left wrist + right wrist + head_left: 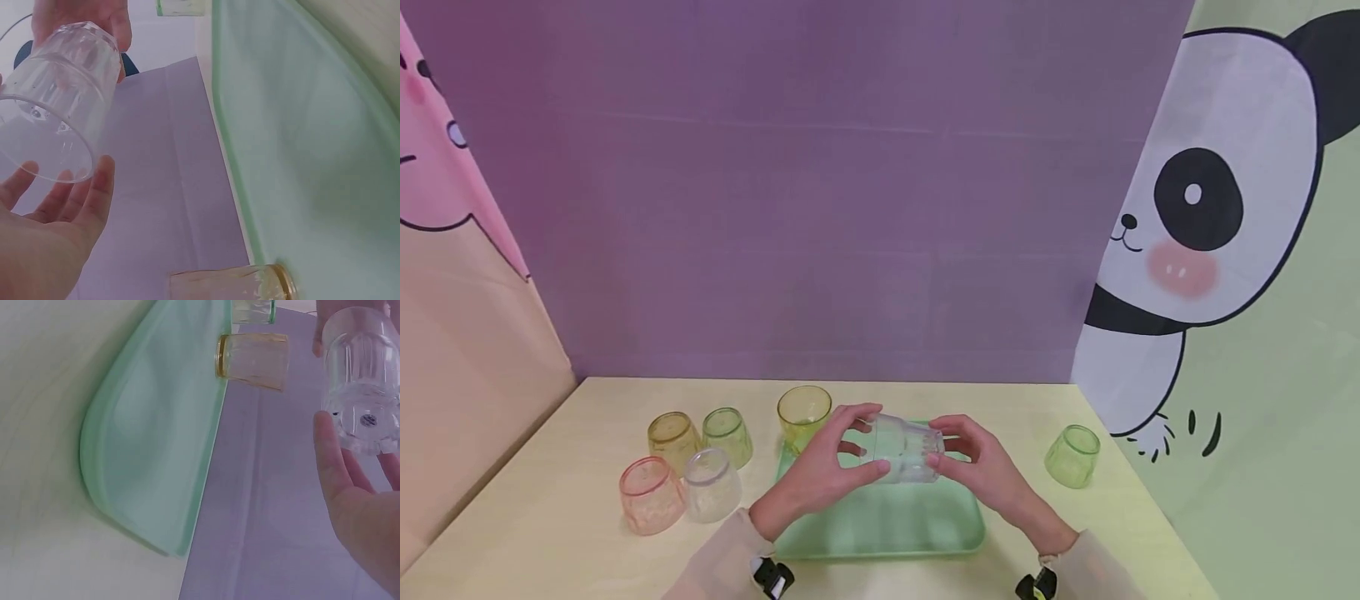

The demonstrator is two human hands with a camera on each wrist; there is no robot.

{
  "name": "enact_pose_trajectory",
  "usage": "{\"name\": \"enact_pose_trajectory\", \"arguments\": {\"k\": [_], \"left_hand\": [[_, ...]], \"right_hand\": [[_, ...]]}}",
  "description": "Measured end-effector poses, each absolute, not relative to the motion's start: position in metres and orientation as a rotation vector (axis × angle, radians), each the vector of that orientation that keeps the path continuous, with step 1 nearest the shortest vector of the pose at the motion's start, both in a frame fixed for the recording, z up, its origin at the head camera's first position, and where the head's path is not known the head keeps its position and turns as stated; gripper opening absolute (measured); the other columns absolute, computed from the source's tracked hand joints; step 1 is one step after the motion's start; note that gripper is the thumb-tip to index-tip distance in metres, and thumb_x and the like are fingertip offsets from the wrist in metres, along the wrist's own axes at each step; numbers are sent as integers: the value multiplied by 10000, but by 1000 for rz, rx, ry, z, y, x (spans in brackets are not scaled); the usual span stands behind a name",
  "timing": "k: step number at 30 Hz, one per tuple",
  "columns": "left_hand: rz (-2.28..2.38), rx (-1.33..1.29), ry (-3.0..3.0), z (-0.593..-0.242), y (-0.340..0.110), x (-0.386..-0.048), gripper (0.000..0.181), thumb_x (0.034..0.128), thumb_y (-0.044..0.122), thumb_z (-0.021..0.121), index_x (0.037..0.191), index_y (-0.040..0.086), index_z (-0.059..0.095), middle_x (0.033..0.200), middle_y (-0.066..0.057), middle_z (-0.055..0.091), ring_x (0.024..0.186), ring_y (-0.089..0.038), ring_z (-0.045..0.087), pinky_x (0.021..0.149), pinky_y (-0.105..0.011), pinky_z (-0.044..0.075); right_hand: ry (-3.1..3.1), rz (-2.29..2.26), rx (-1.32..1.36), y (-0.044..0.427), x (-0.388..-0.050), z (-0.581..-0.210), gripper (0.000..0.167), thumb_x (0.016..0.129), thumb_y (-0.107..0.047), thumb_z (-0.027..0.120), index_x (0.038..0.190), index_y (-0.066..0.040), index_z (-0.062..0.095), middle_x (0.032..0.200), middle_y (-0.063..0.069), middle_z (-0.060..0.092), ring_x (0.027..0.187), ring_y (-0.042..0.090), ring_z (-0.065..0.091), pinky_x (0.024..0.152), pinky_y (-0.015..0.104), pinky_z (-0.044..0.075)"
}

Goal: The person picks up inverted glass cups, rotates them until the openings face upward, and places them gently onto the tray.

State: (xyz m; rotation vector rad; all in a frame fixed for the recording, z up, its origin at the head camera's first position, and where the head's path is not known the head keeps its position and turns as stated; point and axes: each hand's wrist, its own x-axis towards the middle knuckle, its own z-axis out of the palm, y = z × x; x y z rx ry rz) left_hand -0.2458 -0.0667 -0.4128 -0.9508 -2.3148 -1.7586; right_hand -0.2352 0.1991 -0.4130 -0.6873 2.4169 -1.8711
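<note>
A clear cup [902,448] lies on its side in the air above the green tray [880,546], its open end to the left. My left hand [823,467] holds it around the rim, thumb in front and fingers behind. At the base end, my right hand [988,471] grips it between thumb and fingers. In the left wrist view, the left fingertips [103,169] touch near the rim of the cup. The right wrist view shows the faceted base close to the right fingers [328,437].
An upright yellow cup [804,408] stands at the tray's back left corner. On the left of the table are an amber cup [673,442], a green cup [727,437], a pink cup [652,500] and another clear cup [711,487]. Another green cup [1072,457] stands at right.
</note>
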Motion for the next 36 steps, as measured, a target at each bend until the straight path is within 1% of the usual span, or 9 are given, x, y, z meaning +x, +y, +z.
{"name": "enact_pose_trajectory", "arguments": {"k": [3,10,13,18,22,26,28,32,36], "left_hand": [[-1689,-943,-2343,-411,-68,-245,620,873,250,794,1427,142,535,1334,-70,533,1180,-297,518,911,-490,534],[-1509,-847,-2487,-408,-73,-244,623,839,276,795,1412,213,559,1347,1,527,1154,-251,529,876,-390,521],[-1485,-822,-2508,-407,-76,-244,632,829,265,798,1413,210,563,1341,-9,526,1148,-242,531,865,-407,509],[-1432,-820,-2522,-404,-79,-244,638,823,271,806,1412,188,574,1286,34,521,1157,-236,534,878,-446,507],[-1369,-802,-2552,-400,-82,-244,641,816,282,803,1410,184,582,1275,55,514,1169,-231,535,905,-447,506],[-1297,-793,-2583,-397,-86,-243,648,812,303,797,1413,184,586,1302,2,519,1173,-241,533,920,-451,498],[-1250,-792,-2592,-396,-87,-243,646,809,314,796,1409,187,592,1297,-23,523,1165,-240,530,934,-458,483],[-1190,-782,-2597,-396,-89,-243,627,806,318,797,1392,191,612,1262,-32,528,1150,-236,521,954,-469,454],[-1183,-772,-2596,-395,-90,-242,610,804,308,800,1376,183,627,1242,-27,531,1146,-226,513,960,-464,450]], "right_hand": [[2454,-1839,-686,202,-236,-412,410,941,-149,730,1313,-51,590,1306,196,597,1162,367,624,869,337,575],[2520,-1798,-673,212,-235,-408,352,936,-105,723,1264,-43,611,1253,171,628,1121,285,671,885,331,569],[2623,-1734,-621,215,-235,-406,312,935,-133,734,1226,-65,643,1215,133,655,1085,238,682,873,313,567],[2838,-1553,-552,219,-235,-406,254,930,-158,744,1169,-102,680,1125,36,692,983,143,686,818,284,566],[2973,-1412,-570,225,-237,-408,225,915,-109,738,1135,-88,691,1051,1,692,919,137,678,784,285,573],[3055,-1303,-543,233,-239,-410,199,904,-85,731,1101,-95,702,1015,-21,678,892,143,660,770,274,569],[3082,-1245,-537,237,-240,-411,197,900,-81,730,1095,-87,705,1005,-14,674,897,183,657,766,278,569],[3143,-1121,-564,241,-241,-410,186,896,-78,729,1080,-63,705,987,10,668,901,270,658,765,349,581],[3187,-1014,-572,247,-243,-409,176,892,-87,724,1066,-69,706,976,10,663,900,290,660,765,372,574]]}}
